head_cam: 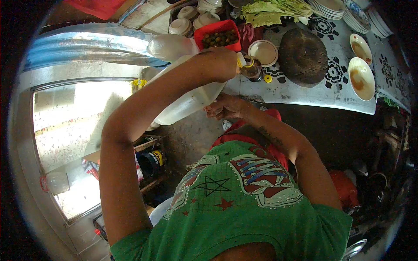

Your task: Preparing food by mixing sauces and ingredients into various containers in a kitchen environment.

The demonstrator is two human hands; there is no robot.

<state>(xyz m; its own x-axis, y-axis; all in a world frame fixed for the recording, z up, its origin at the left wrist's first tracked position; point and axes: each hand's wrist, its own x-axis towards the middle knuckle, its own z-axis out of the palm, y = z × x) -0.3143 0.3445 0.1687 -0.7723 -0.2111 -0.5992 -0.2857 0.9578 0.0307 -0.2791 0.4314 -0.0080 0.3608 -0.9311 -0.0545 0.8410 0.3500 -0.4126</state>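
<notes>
A large translucent plastic jug (191,101) is tilted, with its mouth end towards the table. My left hand (225,63) is bent over its neck end and appears to grip it, though the fingers are hidden. Just past that hand, a white and yellow neck or spout (241,60) meets or overlaps a dark bottle (254,71) with a yellow ring; whether they touch is unclear. My right hand (225,108) is beside the jug's lower side, fingers bent; whether it bears any weight is unclear. A yellow cap (268,78) lies on the patterned tablecloth (294,95).
A round wooden chopping board (303,57), a small bowl (263,53) and a red tub of small round green fruits (218,36) stand nearby. Leafy greens (266,16), stacked plates (326,8) and used bowls (361,79) lie farther along. A shelf (147,144) stands below the window at left.
</notes>
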